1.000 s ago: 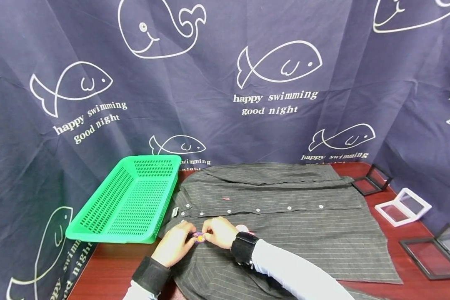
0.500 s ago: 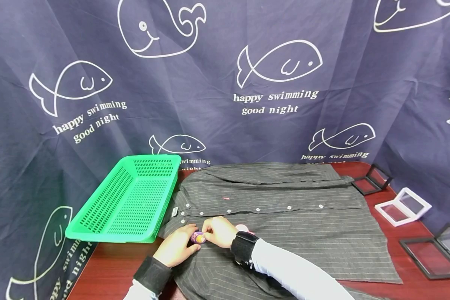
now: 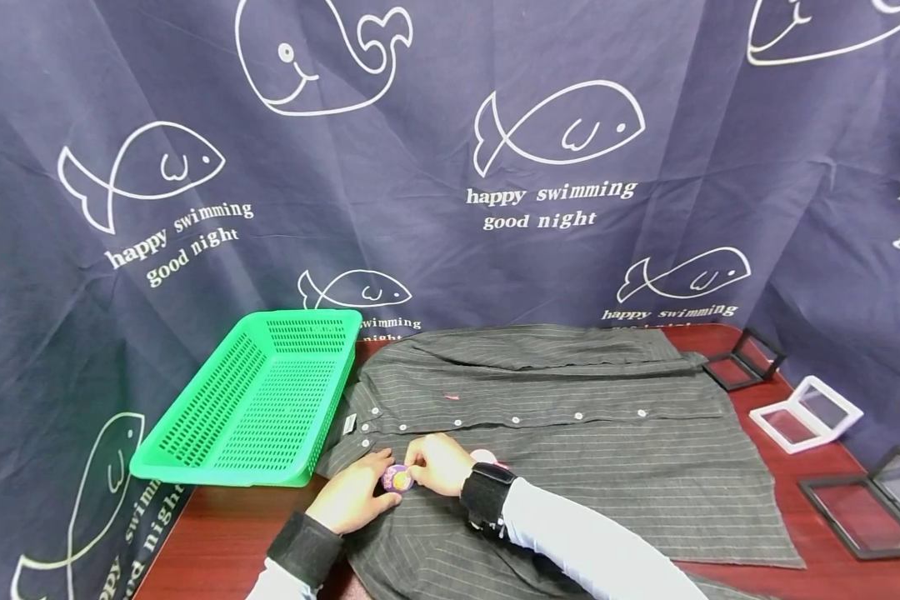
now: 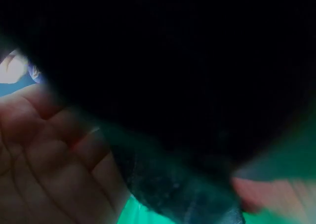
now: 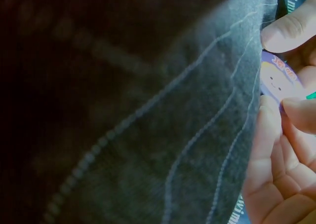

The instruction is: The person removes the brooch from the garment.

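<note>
A dark grey striped shirt [image 3: 570, 433] lies spread on the red-brown table [image 3: 225, 533]. At its near left part both hands meet over a small round purple badge [image 3: 397, 477]. My left hand [image 3: 354, 492] pinches the badge from the left and my right hand [image 3: 438, 464] pinches it from the right. In the right wrist view the badge [image 5: 277, 81] shows a small cartoon face, with fingertips [image 5: 289, 31] around it against the shirt cloth [image 5: 148, 135]. The left wrist view is mostly dark, with a blurred palm [image 4: 44, 160]. A second pale badge [image 3: 484, 456] lies just behind my right wrist.
A green plastic basket [image 3: 258, 400] stands at the table's left, touching the shirt. Black and white frame boxes [image 3: 806, 412] lie at the right edge. A navy fish-print cloth [image 3: 450, 167] hangs behind.
The hands stay in place; the badge has turned up slightly so that its purple face shows more between the fingers.
</note>
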Tool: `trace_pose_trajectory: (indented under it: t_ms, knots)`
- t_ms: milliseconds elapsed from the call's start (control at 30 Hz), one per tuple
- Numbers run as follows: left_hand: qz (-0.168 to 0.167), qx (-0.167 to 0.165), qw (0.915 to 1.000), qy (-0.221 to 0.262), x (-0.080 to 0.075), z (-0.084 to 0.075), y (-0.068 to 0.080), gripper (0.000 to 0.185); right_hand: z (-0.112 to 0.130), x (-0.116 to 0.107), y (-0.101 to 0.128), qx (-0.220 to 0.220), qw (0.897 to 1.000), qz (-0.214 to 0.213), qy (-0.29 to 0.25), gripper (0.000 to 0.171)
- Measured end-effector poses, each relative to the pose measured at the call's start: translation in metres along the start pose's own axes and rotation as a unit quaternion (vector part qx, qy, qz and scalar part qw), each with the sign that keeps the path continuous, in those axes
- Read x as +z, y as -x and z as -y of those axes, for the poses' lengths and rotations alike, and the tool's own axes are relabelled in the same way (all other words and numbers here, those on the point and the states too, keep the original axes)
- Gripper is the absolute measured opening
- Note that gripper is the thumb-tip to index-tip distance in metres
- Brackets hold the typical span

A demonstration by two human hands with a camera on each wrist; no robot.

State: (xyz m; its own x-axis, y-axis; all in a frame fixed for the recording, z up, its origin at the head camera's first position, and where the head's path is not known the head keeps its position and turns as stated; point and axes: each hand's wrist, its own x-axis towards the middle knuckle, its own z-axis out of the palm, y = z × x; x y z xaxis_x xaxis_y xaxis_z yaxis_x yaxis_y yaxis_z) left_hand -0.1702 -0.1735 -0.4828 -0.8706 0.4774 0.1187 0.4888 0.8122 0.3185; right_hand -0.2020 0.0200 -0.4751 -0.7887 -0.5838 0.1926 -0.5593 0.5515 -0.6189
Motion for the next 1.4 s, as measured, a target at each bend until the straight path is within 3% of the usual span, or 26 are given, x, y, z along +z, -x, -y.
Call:
trace_pose_trajectory:
  t_ms: [533, 867, 1400]
  knots:
    - [0.010, -0.011, 0.9999, -0.007, 0.0066, 0.0053, 0.0015, 0.056, -0.0001, -0.0004, 0.0003, 0.005, 0.999, 0.024, -0.034, 0.006]
    - [0.006, 0.000, 0.9999, -0.010, 0.0064, 0.0064, 0.0020, 0.060, 0.0016, -0.0041, 0.0016, 0.021, 0.997, 0.033, -0.068, 0.008]
    - [0.023, -0.004, 0.9997, -0.008, 0.0043, 0.0073, 0.0024, 0.064, -0.0019, -0.0061, 0.0033, 0.055, 0.986, 0.063, -0.146, 0.009]
